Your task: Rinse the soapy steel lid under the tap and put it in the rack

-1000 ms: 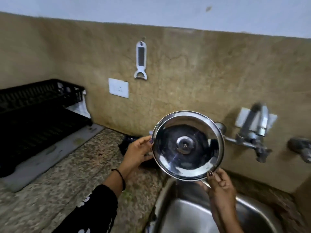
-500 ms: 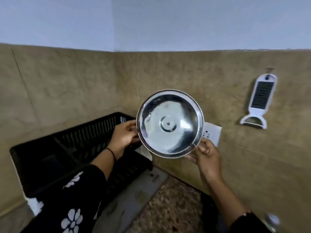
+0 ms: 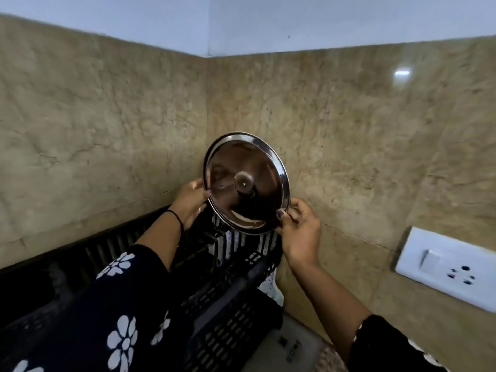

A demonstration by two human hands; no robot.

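Observation:
The round steel lid [image 3: 245, 183] stands almost upright on edge, its underside with the centre rivet facing me, over the far right corner of the black plastic rack [image 3: 220, 312]. My left hand [image 3: 189, 202] grips its left rim. My right hand [image 3: 298, 229] pinches its lower right rim, thumb on the front. The lid's bottom edge is level with the rack's far slats; whether it touches them is unclear. The tap and sink are out of view.
Brown tiled walls meet in a corner right behind the lid. A white switch and socket plate [image 3: 445, 267] is on the right wall. A grey drip tray [image 3: 292, 347] sticks out under the rack's right end. My flowered left sleeve [image 3: 115, 318] covers much of the rack.
My view has swung left from the sink to the corner. Both hands have carried the lid left and away from me, down over the rack's far corner.

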